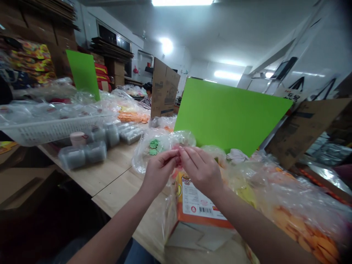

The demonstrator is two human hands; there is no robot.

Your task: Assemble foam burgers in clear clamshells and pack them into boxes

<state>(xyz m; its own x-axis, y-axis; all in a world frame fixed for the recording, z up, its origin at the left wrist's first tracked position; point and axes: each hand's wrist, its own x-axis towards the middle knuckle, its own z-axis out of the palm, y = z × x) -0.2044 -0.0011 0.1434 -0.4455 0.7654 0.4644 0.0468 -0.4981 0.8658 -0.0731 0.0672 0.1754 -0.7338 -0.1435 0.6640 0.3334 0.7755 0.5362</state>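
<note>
My left hand [158,170] and my right hand [202,171] meet at the fingertips above the table, both closed in a pinch. A bit of pink shows by the fingertips, but what they hold is hidden. Just below my right hand is an orange and white printed box [202,200] with a barcode. Behind my left hand lies a clear plastic bag [140,159] with green leaf-shaped pieces [154,146] in it.
A white plastic basket [55,128] of clear containers stands at the left, with clear cylinders [82,154] before it. Green boards [225,115] and a cardboard sheet [164,90] stand upright. Bagged orange pieces [308,229] fill the right. A person [147,95] is at the back.
</note>
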